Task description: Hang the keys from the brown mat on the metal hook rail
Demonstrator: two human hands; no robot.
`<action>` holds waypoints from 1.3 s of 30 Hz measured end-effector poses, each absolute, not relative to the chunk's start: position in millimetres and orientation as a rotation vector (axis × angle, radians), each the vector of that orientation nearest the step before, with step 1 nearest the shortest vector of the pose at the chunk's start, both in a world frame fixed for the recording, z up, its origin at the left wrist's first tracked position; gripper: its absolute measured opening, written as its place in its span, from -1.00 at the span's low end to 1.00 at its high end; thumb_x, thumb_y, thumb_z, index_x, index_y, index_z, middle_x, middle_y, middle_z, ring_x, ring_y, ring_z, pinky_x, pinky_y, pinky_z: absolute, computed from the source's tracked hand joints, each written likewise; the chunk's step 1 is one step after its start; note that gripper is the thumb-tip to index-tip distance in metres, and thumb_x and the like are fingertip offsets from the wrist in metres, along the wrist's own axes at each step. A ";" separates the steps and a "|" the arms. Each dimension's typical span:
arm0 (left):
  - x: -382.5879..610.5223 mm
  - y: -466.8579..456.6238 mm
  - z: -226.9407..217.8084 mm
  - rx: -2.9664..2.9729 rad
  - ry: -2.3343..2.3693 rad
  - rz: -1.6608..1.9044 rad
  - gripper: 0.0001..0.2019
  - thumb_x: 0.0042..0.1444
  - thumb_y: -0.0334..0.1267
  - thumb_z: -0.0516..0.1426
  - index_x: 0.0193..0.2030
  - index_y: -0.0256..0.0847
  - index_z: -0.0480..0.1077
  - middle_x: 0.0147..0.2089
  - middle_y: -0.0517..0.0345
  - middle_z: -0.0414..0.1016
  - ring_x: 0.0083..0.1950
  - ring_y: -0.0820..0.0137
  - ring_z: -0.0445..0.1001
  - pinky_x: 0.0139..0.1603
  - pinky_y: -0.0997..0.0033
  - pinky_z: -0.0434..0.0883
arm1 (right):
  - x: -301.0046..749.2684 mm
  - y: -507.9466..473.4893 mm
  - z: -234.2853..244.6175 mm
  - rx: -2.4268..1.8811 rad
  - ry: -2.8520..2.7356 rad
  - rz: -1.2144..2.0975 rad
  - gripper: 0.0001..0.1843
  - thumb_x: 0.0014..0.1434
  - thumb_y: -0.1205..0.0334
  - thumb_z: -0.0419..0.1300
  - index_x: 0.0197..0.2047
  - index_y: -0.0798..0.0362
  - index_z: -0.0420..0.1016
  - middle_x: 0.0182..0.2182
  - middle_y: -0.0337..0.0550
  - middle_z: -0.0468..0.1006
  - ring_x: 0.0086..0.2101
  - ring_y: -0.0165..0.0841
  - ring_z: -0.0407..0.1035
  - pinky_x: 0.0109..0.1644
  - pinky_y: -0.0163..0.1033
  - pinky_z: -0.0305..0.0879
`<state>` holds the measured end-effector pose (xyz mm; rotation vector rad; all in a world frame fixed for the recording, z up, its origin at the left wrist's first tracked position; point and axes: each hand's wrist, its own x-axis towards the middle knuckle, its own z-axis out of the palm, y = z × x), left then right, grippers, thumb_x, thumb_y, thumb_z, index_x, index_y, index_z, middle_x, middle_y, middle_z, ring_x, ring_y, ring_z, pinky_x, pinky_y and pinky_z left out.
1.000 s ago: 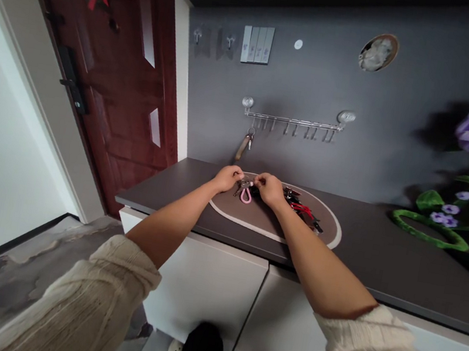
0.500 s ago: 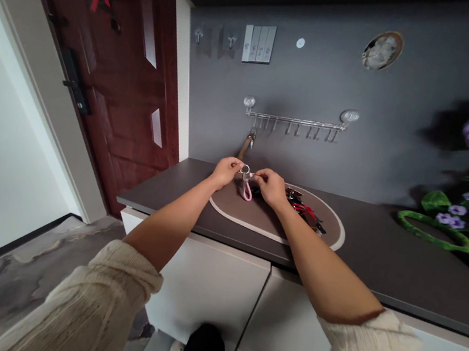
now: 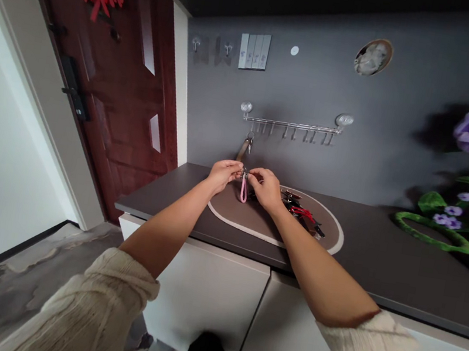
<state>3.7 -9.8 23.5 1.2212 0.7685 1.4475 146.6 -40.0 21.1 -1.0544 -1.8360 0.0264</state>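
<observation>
Both hands meet above an oval brown mat [image 3: 254,220] on a dark countertop. My left hand [image 3: 222,173] and my right hand [image 3: 265,186] each pinch the metal ring at the top of a keychain with a pink loop strap [image 3: 243,189], which hangs down between them just over the mat. Behind my right hand, a pile of more keys with a red strap [image 3: 302,213] lies on the mat. On the wall above, a metal hook rail [image 3: 291,126] carries one keychain with a brown strap [image 3: 243,148] on its leftmost hook.
The dark countertop [image 3: 381,258] tops white cabinets. A green ring with purple flowers [image 3: 430,233] lies at the right. A dark red door [image 3: 117,74] stands at the left. Light switches [image 3: 254,51] and small wall hooks sit above the rail.
My hands have lifted the pink keychain off the mat; its strap now hangs straight down instead of resting on the mat. The view has shifted slightly.
</observation>
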 end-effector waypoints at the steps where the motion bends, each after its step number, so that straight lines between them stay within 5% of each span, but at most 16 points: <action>1: 4.2 -10.4 23.6 1.205 0.750 1.436 -0.95 -0.07 -0.42 0.13 -0.40 -0.35 0.37 -0.50 0.17 0.41 -0.47 0.61 0.35 -0.24 0.47 0.35 | 146.4 -39.8 20.9 -1.046 -1.840 0.026 -0.81 0.04 0.24 0.06 -0.29 0.08 0.45 -0.36 -0.13 0.46 -0.36 -0.42 0.30 -0.20 -0.30 0.20; 10: 5.8 -12.4 24.4 1.121 0.685 1.370 -0.92 -0.09 -0.46 0.15 -0.38 -0.33 0.38 -0.47 0.16 0.44 -0.42 0.59 0.39 -0.22 0.49 0.35 | 146.6 -38.0 20.8 -0.993 -1.878 -0.063 -0.81 0.04 0.26 0.09 -0.29 0.09 0.48 -0.36 -0.11 0.44 -0.34 -0.41 0.30 -0.20 -0.31 0.21; 30: 6.9 -11.3 22.2 1.224 0.729 1.374 -0.69 -0.24 -0.19 0.24 -0.32 -0.30 0.40 -0.32 0.06 0.48 -0.36 0.52 0.41 -0.38 0.53 0.26 | 153.8 -41.0 23.6 -0.967 -1.834 -0.211 -0.78 0.09 0.29 -0.01 -0.36 0.07 0.46 -0.39 -0.09 0.42 -0.33 -0.36 0.29 -0.21 -0.28 0.20; 39: 5.8 -10.2 19.5 1.143 0.863 1.499 -0.66 -0.23 -0.06 0.21 -0.41 -0.32 0.38 -0.49 0.14 0.43 -0.54 0.61 0.29 -0.57 0.63 0.13 | 155.4 -36.4 36.2 -0.964 -1.754 -0.173 -0.80 0.10 0.26 -0.03 -0.40 0.08 0.40 -0.40 -0.09 0.41 -0.33 -0.35 0.27 -0.20 -0.25 0.19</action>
